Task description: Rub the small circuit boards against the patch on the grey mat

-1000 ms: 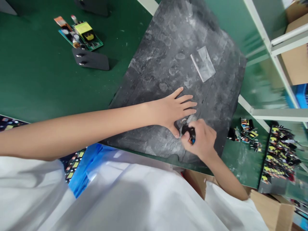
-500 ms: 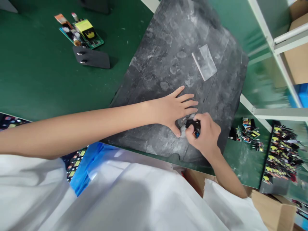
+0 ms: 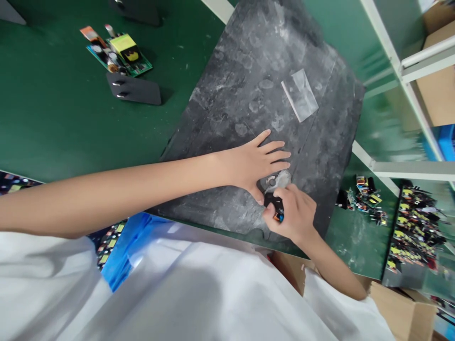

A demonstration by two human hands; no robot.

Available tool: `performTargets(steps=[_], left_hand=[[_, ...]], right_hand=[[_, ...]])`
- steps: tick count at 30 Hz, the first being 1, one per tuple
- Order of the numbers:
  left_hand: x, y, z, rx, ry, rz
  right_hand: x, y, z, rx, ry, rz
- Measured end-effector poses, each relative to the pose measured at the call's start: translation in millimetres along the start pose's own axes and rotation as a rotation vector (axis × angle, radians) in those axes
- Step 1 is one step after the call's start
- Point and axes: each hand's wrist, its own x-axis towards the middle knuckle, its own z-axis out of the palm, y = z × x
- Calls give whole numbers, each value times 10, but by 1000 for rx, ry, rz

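The work surface (image 3: 64, 128) is a green bench top. One dark grey mat (image 3: 241, 85), marked with whitish stains, lies on it at an angle. A white frame (image 3: 381, 38) stands at the right of the view, with cardboard (image 3: 439, 92) behind it.

Hands: two. The left hand (image 3: 249, 166) is palm down over the mat, fingers spread. The right hand (image 3: 295, 214) pinches one black part (image 3: 273, 201) between thumb and fingers, over the mat and just beside the left thumb; contact with the mat cannot be determined.

Plastic bags: one clear bag (image 3: 300, 95), farther up the mat.

Left of the mat: one circuit board (image 3: 125, 53) with a yellow-topped component; just below it, one black plate (image 3: 142, 90) with two metal pins.

Right of the mat: one small board group (image 3: 371, 199) and one dense board stack (image 3: 408, 227); individual boards cannot be counted.
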Motion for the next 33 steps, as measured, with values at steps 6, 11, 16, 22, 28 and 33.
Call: performTargets(steps=[6, 11, 16, 22, 28, 33], left_hand=[[8, 2, -8, -1, -5, -3], [5, -2, 4, 10, 7, 6], [5, 4, 5, -2, 11, -3], [4, -3, 22, -15, 43, 10], [7, -4, 22, -17, 36, 7], [10, 3, 7, -14, 27, 4]], right_hand=[[27, 4, 9, -35, 39, 89], [13, -16, -10, 3, 10, -11], [26, 42, 8, -24, 47, 90], [13, -29, 5, 20, 25, -1], [18, -42, 28, 4, 46, 43], [20, 26, 23, -46, 50, 72]])
